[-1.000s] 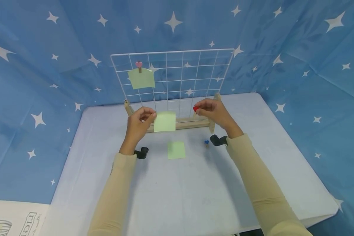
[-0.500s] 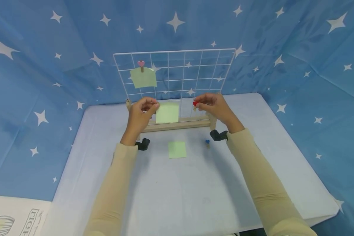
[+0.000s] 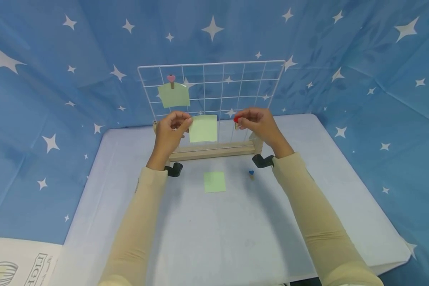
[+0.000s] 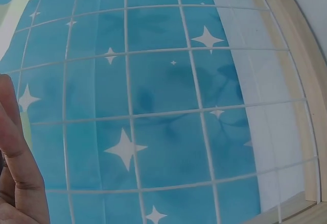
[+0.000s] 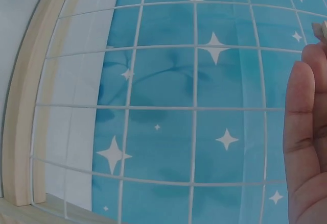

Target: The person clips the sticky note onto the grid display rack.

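Held note (image 3: 203, 129): pale green, square, upright before the wire grid (image 3: 211, 64), low and to the right of the hung note (image 3: 175, 96); whether it touches the wires I cannot tell from where I stand

Left hand (image 3: 167, 133): thumb and fingers pinching the held note at its left edge, presumably to leave the top edge uncovered and the sheet flat

Right hand (image 3: 264, 127): pinching the red heart clip (image 3: 236, 119), its wooden end downward, apart from the held note; whether the clip is squeezed apart, I cannot tell

Hung note: upper left of the grid, fixed near its top by a pink heart clip (image 3: 171, 78), seemingly so that the rest hangs free

Wooden stand (image 3: 212, 153): at the grid's foot, evidently bracing it

Loose note (image 3: 214, 182) and blue heart clip (image 3: 251, 172): on the white table (image 3: 214, 238), near one another, handily placed, I judge, for either hand

Writing: printed sheet (image 3: 25, 248), lower left, outlined capitals, perhaps "LIGH", cut short, with a striped drawing; smaller print illegible; no brand or lettering that I can make out on notes or clips
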Demonstrator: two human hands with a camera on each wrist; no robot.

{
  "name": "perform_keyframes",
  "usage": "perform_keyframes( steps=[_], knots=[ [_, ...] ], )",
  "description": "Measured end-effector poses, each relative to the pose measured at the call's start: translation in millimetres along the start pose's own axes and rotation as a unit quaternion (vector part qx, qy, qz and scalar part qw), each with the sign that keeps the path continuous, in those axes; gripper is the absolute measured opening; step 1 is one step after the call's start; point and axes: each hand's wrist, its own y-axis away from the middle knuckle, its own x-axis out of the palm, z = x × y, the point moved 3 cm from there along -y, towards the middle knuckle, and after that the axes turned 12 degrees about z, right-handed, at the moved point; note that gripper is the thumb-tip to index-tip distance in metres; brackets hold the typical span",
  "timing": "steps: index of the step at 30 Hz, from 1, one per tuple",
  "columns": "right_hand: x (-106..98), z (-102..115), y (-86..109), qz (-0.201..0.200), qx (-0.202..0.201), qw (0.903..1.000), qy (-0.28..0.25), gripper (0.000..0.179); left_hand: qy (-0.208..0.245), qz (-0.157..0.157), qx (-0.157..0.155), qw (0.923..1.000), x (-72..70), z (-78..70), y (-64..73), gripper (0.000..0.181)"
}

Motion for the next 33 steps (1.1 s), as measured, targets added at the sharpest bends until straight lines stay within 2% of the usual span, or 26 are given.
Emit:
perform_keyframes(
  steps=[7, 14, 24, 29, 33],
  knots=[
    [-2.1, 11.0, -4.6, -0.021, 0.000, 0.9998, 0.003, 0.023, 0.007, 0.003, 0.006, 1.0000, 0.8, -7.5, -11.1, 0.027],
    [-3.6, 15.8, -11.4, -0.016, -0.002, 0.9998, 0.009, 0.022, 0.008, -0.003, 0.010, 0.9999, 1.8, -10.6, -18.6, 0.025],
    [-10.1, 34.3, -23.4, -0.018, 0.005, 0.9960, 0.088, 0.021, -0.006, -0.021, 0.018, 0.9996, -1.2, -22.7, -30.8, 0.025],
    [-14.8, 41.2, -29.4, -0.028, -0.017, 0.9948, 0.097, 0.020, -0.005, -0.024, 0.023, 0.9994, -2.0, -27.6, -37.3, 0.024],
    [-17.6, 44.5, -33.9, -0.030, -0.021, 0.9943, 0.100, 0.017, 0.005, -0.029, 0.010, 0.9995, -2.8, -28.1, -40.5, 0.023]
  ],
)
